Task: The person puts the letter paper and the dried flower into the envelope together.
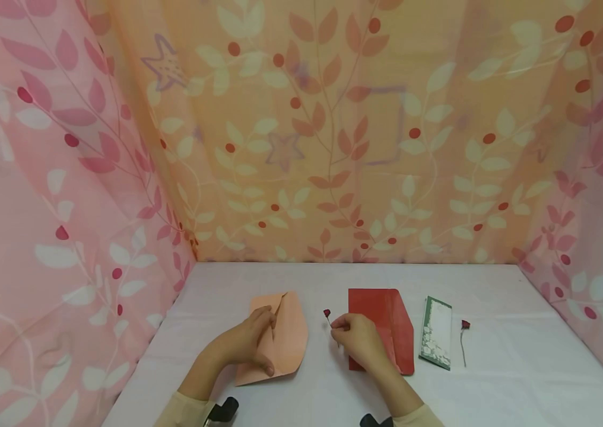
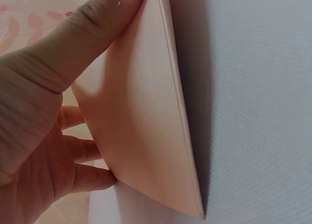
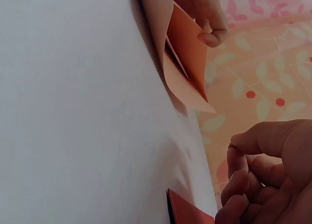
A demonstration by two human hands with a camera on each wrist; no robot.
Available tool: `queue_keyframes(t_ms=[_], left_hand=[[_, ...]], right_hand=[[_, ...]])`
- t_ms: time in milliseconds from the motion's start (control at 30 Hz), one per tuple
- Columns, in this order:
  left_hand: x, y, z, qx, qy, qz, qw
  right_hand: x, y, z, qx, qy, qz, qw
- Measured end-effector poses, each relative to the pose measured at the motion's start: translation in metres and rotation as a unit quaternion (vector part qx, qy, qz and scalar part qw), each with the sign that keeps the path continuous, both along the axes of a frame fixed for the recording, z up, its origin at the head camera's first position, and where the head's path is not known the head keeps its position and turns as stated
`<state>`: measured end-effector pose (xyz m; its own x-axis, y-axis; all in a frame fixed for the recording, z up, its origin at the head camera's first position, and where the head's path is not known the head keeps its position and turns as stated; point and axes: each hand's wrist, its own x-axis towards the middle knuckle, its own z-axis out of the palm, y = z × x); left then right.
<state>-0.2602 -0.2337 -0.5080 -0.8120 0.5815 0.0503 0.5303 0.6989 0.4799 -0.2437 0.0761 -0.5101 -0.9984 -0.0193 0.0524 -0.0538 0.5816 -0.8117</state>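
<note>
My left hand [image 1: 250,339] grips a peach envelope [image 1: 292,339], thumb at its near edge and fingers across the far part. In the left wrist view the thumb lies along the envelope [image 2: 146,116], with other fingers against its edge. Seen from the right wrist, the envelope's mouth [image 3: 187,53] gapes, and a pale edge shows inside. My right hand [image 1: 357,339] pinches the thin stem of a small dark-red dried rose [image 1: 326,312] between thumb and forefinger. That hand hovers over the left side of a red envelope [image 1: 373,301], the rose pointing toward the peach one.
Right of the red envelope lies a white card with a green floral border [image 1: 437,335]. Beside it is a second small red rose [image 1: 465,326] on a thin stem. All lie on a white-covered table [image 1: 510,379], with patterned curtains [image 1: 333,130] behind and at both sides.
</note>
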Motion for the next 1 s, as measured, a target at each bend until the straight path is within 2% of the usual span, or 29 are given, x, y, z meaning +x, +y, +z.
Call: queue_keyframes(t_ms=[133, 433, 1000], left_hand=[[0.002, 0.001, 0.004, 0.004, -0.005, 0.001, 1.0000], [0.004, 0.002, 0.008, -0.001, -0.007, 0.005, 1.0000], [0.002, 0.003, 0.002, 0.000, -0.014, 0.008, 0.9999]], right_hand=[[-0.003, -0.004, -0.002, -0.036, -0.006, 0.020, 0.999], [-0.009, -0.017, -0.005, -0.060, 0.004, 0.044, 0.997], [-0.025, -0.053, -0.017, -0.129, -0.016, 0.091, 0.987]])
